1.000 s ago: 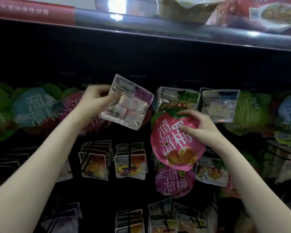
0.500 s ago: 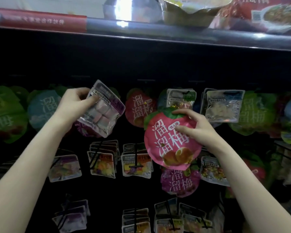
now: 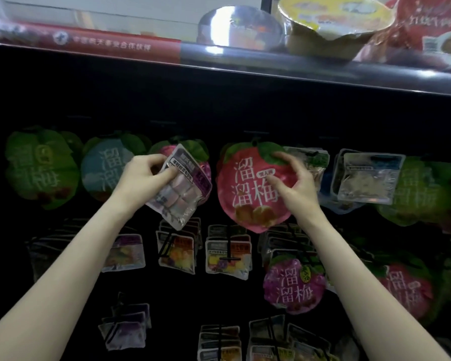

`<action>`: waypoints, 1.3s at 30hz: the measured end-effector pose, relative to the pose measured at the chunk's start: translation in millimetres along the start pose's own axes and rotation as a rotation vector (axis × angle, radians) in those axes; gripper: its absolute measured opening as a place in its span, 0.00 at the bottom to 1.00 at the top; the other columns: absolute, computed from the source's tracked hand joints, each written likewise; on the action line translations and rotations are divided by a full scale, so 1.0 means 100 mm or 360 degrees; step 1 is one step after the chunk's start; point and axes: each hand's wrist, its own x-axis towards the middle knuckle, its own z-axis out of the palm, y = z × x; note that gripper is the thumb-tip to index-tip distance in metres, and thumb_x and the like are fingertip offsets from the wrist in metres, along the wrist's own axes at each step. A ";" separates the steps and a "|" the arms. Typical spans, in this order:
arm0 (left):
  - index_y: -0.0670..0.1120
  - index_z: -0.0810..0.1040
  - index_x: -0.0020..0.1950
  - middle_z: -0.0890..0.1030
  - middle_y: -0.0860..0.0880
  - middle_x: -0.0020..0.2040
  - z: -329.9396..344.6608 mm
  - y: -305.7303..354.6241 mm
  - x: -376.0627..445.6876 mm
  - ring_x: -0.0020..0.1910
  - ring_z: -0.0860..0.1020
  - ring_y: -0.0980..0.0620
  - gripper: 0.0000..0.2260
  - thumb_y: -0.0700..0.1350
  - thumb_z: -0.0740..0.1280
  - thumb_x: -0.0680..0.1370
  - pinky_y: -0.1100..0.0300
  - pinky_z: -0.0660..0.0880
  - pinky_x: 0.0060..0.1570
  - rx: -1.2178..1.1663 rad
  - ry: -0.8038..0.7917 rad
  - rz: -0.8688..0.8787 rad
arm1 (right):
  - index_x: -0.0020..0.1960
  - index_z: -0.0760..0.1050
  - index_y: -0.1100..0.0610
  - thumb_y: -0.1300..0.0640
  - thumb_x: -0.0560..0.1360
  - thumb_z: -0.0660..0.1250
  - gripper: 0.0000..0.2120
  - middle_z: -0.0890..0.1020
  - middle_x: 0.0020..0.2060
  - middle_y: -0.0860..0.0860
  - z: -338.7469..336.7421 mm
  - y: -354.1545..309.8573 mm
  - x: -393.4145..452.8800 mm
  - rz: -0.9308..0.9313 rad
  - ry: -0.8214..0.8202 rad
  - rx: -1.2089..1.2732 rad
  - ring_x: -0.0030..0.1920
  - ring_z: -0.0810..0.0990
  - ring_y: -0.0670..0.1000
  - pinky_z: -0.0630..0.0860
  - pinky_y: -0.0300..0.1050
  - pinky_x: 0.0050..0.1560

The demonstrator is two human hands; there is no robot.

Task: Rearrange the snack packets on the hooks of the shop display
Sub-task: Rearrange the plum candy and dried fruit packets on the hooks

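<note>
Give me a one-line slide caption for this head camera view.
Left hand grips a clear purple snack packet while right hand touches a hanging pink plum packet.

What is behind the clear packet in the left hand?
A pink packet with green leaf top shows past the clear packet; its hook and most of its face are covered.
</note>
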 end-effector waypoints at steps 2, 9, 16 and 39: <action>0.53 0.78 0.40 0.81 0.54 0.38 0.01 0.02 0.00 0.34 0.77 0.62 0.07 0.43 0.67 0.76 0.65 0.72 0.33 -0.0040 -0.0013 0.0003 | 0.62 0.72 0.53 0.61 0.73 0.69 0.18 0.74 0.61 0.55 0.05 0.03 0.03 0.0117 -0.0042 -0.0013 0.58 0.75 0.50 0.77 0.40 0.55; 0.54 0.78 0.40 0.81 0.56 0.38 -0.01 -0.02 -0.01 0.32 0.77 0.65 0.08 0.42 0.67 0.76 0.70 0.71 0.31 -0.0137 -0.0021 -0.0014 | 0.64 0.72 0.52 0.61 0.74 0.68 0.20 0.76 0.58 0.52 0.14 0.02 0.04 0.0347 -0.0020 0.0114 0.57 0.77 0.53 0.78 0.51 0.55; 0.53 0.79 0.40 0.82 0.53 0.39 -0.06 -0.16 -0.14 0.34 0.78 0.60 0.07 0.43 0.67 0.76 0.60 0.73 0.37 -0.0200 -0.0030 -0.0119 | 0.74 0.58 0.53 0.64 0.76 0.60 0.28 0.58 0.71 0.59 0.45 0.05 0.28 0.0340 -0.0254 -0.0762 0.64 0.69 0.63 0.70 0.51 0.63; 0.45 0.78 0.47 0.80 0.46 0.43 0.13 -1.45 -1.47 0.35 0.79 0.59 0.06 0.37 0.62 0.78 0.68 0.75 0.35 -0.0721 -0.0433 -0.1181 | 0.62 0.70 0.52 0.59 0.73 0.70 0.19 0.75 0.56 0.45 1.47 0.24 -1.33 0.0417 -0.1211 -0.0091 0.57 0.73 0.45 0.66 0.35 0.52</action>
